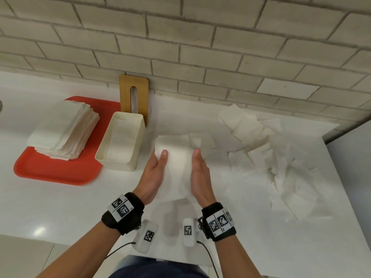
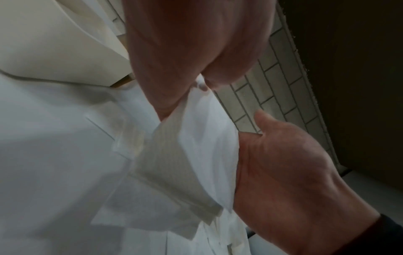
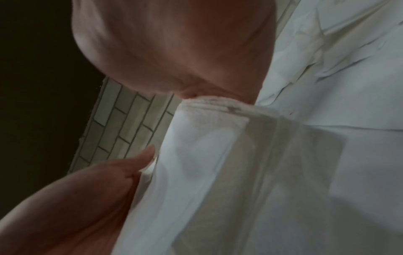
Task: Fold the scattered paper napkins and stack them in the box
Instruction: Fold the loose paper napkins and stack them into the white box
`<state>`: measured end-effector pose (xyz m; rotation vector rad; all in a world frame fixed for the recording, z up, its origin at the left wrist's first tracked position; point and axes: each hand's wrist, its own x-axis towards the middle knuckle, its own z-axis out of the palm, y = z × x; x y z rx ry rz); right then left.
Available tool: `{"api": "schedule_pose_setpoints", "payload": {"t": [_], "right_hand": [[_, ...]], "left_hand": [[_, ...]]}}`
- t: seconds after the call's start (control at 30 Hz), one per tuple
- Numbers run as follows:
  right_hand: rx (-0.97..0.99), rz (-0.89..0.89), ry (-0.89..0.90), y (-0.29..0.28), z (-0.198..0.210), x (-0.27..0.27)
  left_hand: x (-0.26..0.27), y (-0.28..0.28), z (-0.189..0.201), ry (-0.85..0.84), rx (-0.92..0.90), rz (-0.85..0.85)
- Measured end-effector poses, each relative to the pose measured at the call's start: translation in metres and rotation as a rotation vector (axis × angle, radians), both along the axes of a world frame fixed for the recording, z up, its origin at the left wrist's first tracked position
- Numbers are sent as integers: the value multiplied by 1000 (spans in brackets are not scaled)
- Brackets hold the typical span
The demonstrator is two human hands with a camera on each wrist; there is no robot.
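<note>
Both hands hold one white napkin (image 1: 177, 163) up above the counter, just right of the cream box (image 1: 117, 164). My left hand (image 1: 160, 160) grips its left edge, thumb on top and fingers behind. At the right edge my right hand (image 1: 195, 157) holds it the same way. In the left wrist view the napkin (image 2: 191, 155) hangs folded between my left hand (image 2: 196, 82) and my right hand (image 2: 283, 172). The right wrist view shows its doubled top edge (image 3: 218, 105) held under my right hand (image 3: 187, 93). Loose napkins (image 1: 277, 157) lie scattered at the right.
A red tray (image 1: 60, 174) at the left carries a tall stack of napkins (image 1: 64, 131). A wooden slotted lid (image 1: 134, 97) leans on the brick wall behind the box. The counter's right edge (image 1: 341, 177) runs past the loose pile.
</note>
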<state>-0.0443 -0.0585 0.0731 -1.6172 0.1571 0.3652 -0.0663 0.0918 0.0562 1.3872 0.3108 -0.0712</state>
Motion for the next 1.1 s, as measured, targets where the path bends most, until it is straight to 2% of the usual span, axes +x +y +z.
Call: {"api": "schedule_pose_setpoints", "payload": {"t": [0.13, 0.23, 0.3, 0.37, 0.43, 0.5, 0.6, 0.67, 0.73, 0.83, 0.9, 1.0, 1.1], "right_hand": [[-116, 258, 10, -1, -15, -11], [-282, 363, -39, -14, -23, -19], [-406, 347, -121, -20, -23, -29], [-539, 241, -215, -24, -24, -39], [-614, 120, -322, -22, -27, -51], [-602, 39, -451, -14, -36, -62], [-524, -40, -607, 2, -41, -77], [-391, -112, -544, 10, -44, -82], [-292, -135, -393, 16, -57, -87], [-340, -110, -253, 22, -91, -94], [-371, -153, -266, 28, -97, -98], [-278, -258, -356, 30, -83, -102], [-257, -242, -337, 31, -83, -101]], "left_hand": [[-12, 9, -2, 14, -28, 17], [-20, 31, 1, -6, -57, 61], [-26, 54, 0, -18, 41, 76], [-34, 77, -3, -42, 203, 26], [-42, 96, -10, -39, 290, -50], [-49, 108, -19, -23, 353, -98], [-57, 115, -34, -106, 440, -123], [-62, 115, -44, -98, 408, -95], [-66, 116, -58, -62, 422, -93], [-67, 118, -84, -36, 559, -151], [-66, 116, -88, -35, 573, -136], [-66, 115, -80, -130, 522, -71], [-71, 121, -77, -177, 511, -137]]}}
